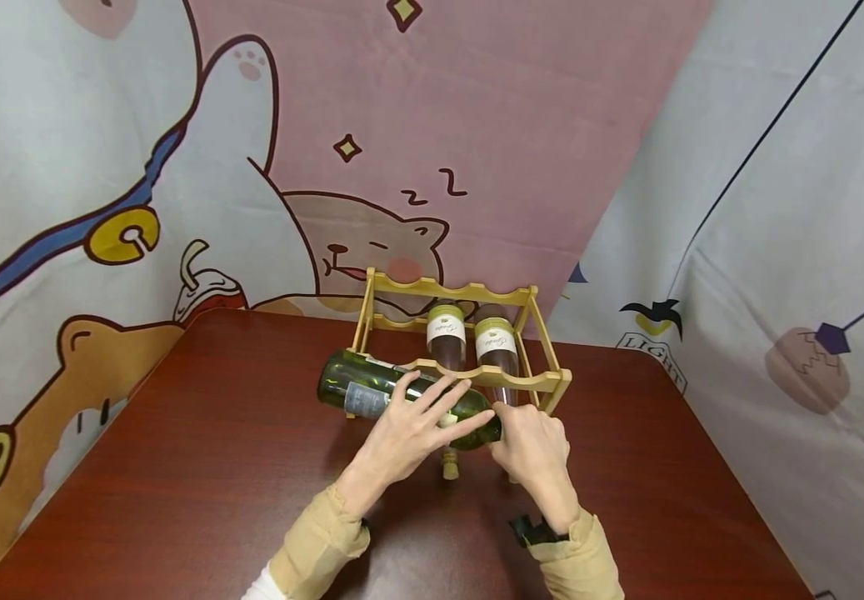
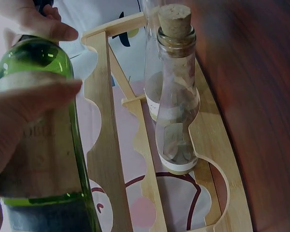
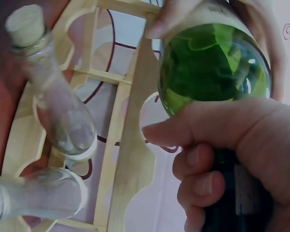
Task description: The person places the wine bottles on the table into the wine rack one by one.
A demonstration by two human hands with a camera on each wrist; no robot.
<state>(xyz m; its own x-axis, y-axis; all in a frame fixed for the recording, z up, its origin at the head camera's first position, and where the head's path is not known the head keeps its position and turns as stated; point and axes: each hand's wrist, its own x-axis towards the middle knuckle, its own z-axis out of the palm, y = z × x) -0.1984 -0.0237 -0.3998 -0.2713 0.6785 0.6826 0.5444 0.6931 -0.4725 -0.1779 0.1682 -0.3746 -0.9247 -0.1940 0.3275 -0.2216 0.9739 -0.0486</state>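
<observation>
A green wine bottle (image 1: pixel 349 385) is held sideways above the front of a wooden wine rack (image 1: pixel 469 372), its base toward the left. My left hand (image 1: pixel 415 425) grips the bottle's labelled body, fingers spread over the near side. Around the dark neck curls my right hand (image 1: pixel 535 442), as the right wrist view shows. Two clear bottles lie in the rack's lower tier: a corked bottle (image 2: pixel 176 121) and another clear bottle (image 3: pixel 43 195) beside it. Their white labels face up, and their necks point toward me.
The rack stands on a dark red-brown table (image 1: pixel 199 467) near its back edge. Behind it hangs a cartoon-printed cloth (image 1: pixel 521 150). The upper tier's scalloped rails (image 1: pixel 454 290) run above the two clear bottles.
</observation>
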